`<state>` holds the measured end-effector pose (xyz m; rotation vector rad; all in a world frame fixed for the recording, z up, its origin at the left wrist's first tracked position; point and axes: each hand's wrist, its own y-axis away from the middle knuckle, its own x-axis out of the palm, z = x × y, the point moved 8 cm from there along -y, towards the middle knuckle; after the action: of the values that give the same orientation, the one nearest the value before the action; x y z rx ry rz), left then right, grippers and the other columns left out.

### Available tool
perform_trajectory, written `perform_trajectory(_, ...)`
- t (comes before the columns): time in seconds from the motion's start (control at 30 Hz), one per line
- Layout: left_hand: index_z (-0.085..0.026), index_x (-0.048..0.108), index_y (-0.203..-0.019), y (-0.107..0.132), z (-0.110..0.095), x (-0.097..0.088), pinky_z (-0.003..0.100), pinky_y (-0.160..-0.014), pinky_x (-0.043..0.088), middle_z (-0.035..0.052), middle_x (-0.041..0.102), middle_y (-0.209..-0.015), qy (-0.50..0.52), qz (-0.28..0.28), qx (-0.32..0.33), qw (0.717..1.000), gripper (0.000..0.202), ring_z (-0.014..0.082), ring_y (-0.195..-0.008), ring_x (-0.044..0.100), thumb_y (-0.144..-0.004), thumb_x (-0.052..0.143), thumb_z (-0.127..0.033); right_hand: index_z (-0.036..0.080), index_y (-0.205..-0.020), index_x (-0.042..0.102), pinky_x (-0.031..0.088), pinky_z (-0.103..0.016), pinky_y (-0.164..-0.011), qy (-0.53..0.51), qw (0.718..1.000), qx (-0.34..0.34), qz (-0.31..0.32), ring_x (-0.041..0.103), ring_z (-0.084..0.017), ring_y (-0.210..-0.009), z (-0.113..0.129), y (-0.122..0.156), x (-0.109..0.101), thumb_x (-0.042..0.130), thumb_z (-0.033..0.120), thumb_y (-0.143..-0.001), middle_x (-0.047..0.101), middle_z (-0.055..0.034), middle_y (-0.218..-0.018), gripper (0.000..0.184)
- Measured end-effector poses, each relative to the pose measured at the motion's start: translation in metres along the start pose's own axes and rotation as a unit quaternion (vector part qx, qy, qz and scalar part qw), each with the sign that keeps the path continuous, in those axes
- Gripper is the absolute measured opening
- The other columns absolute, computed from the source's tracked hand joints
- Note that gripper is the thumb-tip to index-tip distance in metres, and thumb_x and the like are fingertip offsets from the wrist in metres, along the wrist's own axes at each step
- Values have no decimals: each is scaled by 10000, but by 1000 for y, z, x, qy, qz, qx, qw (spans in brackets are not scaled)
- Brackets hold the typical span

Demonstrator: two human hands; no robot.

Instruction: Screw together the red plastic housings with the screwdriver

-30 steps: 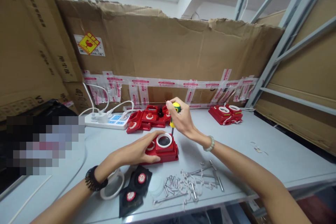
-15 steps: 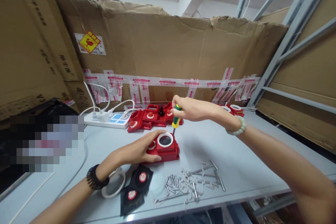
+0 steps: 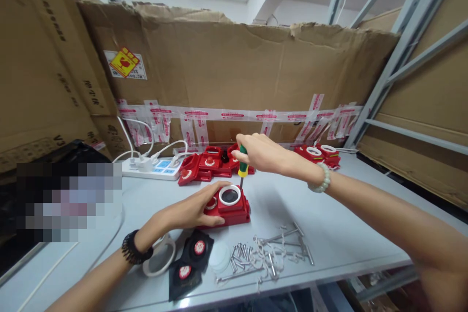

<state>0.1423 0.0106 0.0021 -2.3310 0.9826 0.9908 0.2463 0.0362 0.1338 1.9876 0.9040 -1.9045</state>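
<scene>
**Screwdriver and Red Box Between Two Hands at a Bench**

Containers. The red box (image 3: 234,217) sits on the bench (image 3: 351,204) with its raised top upward; a white ring (image 3: 229,205) frames a dark round window (image 3: 229,196) there, and the interior is hidden. Behind it, near the cardboard box (image 3: 234,68), lies a cluster of red housings (image 3: 209,161), some bearing round red pieces. A power strip (image 3: 166,170) just left of the cluster has white plugs (image 3: 142,162) in its sockets. A pair of red units (image 3: 331,155) with white rings stands farther right, partly covered by the right wrist.

Hands. The two hands are apart, each occupied. The left hand (image 3: 192,207) is clamped over the left part of the red box, fingers across the top and thumb along the front. The right hand (image 3: 261,152), above and behind the box, is closed around the green-and-yellow screwdriver (image 3: 243,168). The tool stands nearly upright, its shaft reaching down to the box's rear right corner, just beside the white ring; whether the tip sits in a screw cannot be told. The box thus lies under the left hand and below the right.

Foreground. From left to right: a loose white ring (image 3: 172,259), black pieces with red-and-white labels (image 3: 190,257), translucent discs (image 3: 219,256), short screws (image 3: 241,256) and metal rods (image 3: 280,237).
</scene>
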Motion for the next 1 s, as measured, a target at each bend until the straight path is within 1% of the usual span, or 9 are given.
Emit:
perform_trajectory(0.13,-250,305,-1350,0,0,0,390,-1013,366,86,440,-1342,3,5,8,1000,685,272,-1189,457,-770,669,-292,156,-955,480,332,-274,-568,-43,989,-95,103,531,-164,-690,7,8,0,435,310,-893,623,-94,-855,172)
perform_trajectory(0.2,-251,301,-1354,0,1,0,393,-1019,359,89,428,-1355,3,4,8,1000,687,275,-1198,449,-774,667,-302,155,-997,469,349,-270,-577,-49,986,-114,113,552,-173,-736,7,14,0,446,312,-891,624,-102,-906,191)
perform_trajectory(0.37,-262,301,-1349,0,0,0,384,-1020,361,75,428,-1350,5,7,-1,1000,686,260,-1197,449,-770,669,-284,81,-952,539,319,-307,-526,77,997,16,16,593,-241,-688,-4,11,-6,382,544,-888,639,-158,-789,493)
perform_trajectory(0.47,-266,308,-1341,-1,-2,0,370,-1014,370,64,448,-1331,12,8,-1,1000,670,250,-1183,464,-773,663,-277,106,-779,585,295,-309,-523,116,991,68,26,598,-245,-681,-7,5,-5,344,484,-921,635,-161,-734,470)
perform_trajectory(0.63,-269,314,-1339,0,-1,0,370,-1003,377,64,462,-1320,12,5,-7,1000,675,257,-1171,474,-766,672,-284,152,-899,531,306,-283,-529,14,998,-38,52,530,-173,-640,-1,0,-4,488,350,-862,617,-84,-758,206)
perform_trajectory(0.77,-255,318,-1342,0,0,-1,377,-997,381,79,464,-1318,14,1,-5,1000,681,270,-1170,475,-763,675,-293,172,-994,459,357,-281,-609,-30,985,-142,97,539,-187,-798,8,6,-2,499,211,-822,598,-90,-935,181)
perform_trajectory(0.83,-251,318,-1344,0,0,-1,379,-992,387,84,463,-1320,16,2,-5,1000,678,272,-1170,475,-766,670,-293,172,-1015,447,368,-283,-640,-35,981,-156,111,539,-194,-862,12,8,-3,483,145,-802,584,-98,-999,218)
perform_trajectory(0.9,-251,315,-1346,0,0,-1,382,-995,384,84,460,-1324,15,3,-6,1000,678,273,-1171,475,-769,667,-299,165,-1032,452,371,-287,-622,-26,983,-130,129,550,-196,-834,12,9,-4,463,169,-825,590,-105,-988,207)
perform_trajectory(1.0,-251,315,-1345,0,0,-1,387,-1008,373,83,450,-1337,11,5,-5,1000,679,273,-1182,465,-767,669,-300,122,-1039,481,354,-304,-552,18,990,-37,135,569,-211,-720,5,9,-5,409,368,-894,617,-127,-875,295)
